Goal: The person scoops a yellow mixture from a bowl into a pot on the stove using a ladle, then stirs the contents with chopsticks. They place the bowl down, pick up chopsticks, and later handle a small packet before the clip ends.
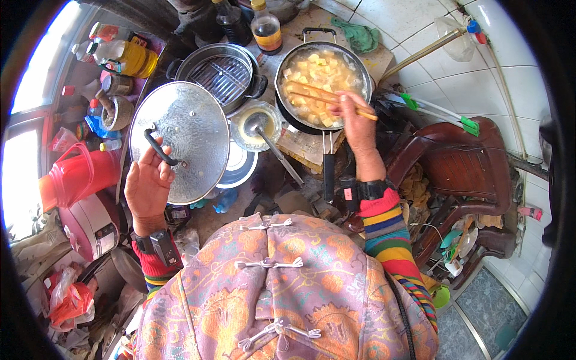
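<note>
My right hand (358,129) is closed round a pair of wooden chopsticks (318,91), whose tips reach into the pan (366,81). Pale, chunky cubes of food (315,67) sit in cloudy liquid inside it; what they are I cannot tell. The pan has a long black handle (328,177) pointing toward me. On the left, my left hand (150,180) has its fingers hooked at the black handle of a large silver pot lid (191,129). A bowl (241,124) of pale liquid stands between lid and pan, with a metal ladle (270,146) in it.
A steamer pot (217,75) with a slatted rack stands behind the lid. Dark sauce bottles (266,27) are at the back. Oil bottles (133,59), a mortar (117,114), a red jug (87,171) and a rice cooker (90,225) crowd the left. A brown chair (465,162) stands right.
</note>
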A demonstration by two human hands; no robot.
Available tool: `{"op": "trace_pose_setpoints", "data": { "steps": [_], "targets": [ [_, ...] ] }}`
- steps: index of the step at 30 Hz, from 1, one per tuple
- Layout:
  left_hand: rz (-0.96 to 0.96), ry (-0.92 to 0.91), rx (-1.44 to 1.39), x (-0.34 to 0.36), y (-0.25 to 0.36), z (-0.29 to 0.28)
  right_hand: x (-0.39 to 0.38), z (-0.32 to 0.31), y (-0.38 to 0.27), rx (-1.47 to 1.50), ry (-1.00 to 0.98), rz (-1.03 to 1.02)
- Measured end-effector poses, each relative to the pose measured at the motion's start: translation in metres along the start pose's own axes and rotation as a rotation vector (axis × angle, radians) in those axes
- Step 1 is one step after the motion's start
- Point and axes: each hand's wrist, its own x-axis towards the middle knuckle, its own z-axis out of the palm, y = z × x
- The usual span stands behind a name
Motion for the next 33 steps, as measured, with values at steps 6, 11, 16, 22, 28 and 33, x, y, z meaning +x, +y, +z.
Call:
{"op": "trace_pose_setpoints", "data": {
  "steps": [6, 11, 16, 22, 28, 33],
  "targets": [
    [-0.021, -0.012, 0.007, 0.006, 0.0, 0.005, 0.009, 0.023, 0.036, -0.211, -0.033, -0.135],
    [-0.03, -0.048, 0.023, 0.01, 0.002, 0.009, 0.019, 0.006, 0.048, -0.225, 0.095, -0.127],
    [-0.035, -0.046, 0.049, 0.014, 0.0, 0.013, 0.021, -0.018, 0.036, -0.28, 0.244, -0.094],
    [-0.063, -0.109, 0.075, 0.025, -0.003, 0.017, 0.01, -0.048, -0.003, -0.208, 0.336, -0.021],
    [-0.098, -0.108, 0.098, 0.041, -0.012, 0.025, 0.035, -0.039, 0.009, 0.056, 0.368, -0.057],
    [-0.139, -0.154, 0.11, 0.059, -0.02, 0.035, 0.039, -0.043, 0.025, 0.002, 0.37, 0.039]
  ]
}}
